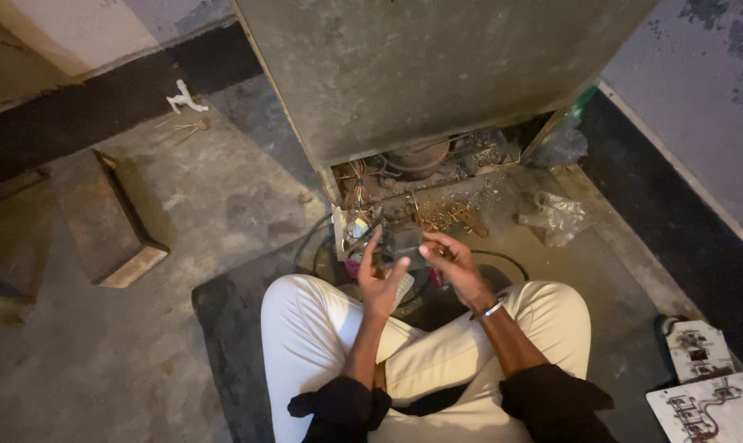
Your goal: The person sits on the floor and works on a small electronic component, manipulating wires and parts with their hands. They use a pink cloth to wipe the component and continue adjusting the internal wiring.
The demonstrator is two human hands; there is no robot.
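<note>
Both hands hold a small dark part in front of the open appliance base.

The left hand is spread, fingers up beside the dark part; the right hand pinches its other side. The part's axis is too dim to tell. Loose wires hang exposed in the compartment, so work looks midway. A plastic bag lies on the floor.

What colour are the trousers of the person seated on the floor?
The trousers are white or off-white, seen in the head view.
</note>
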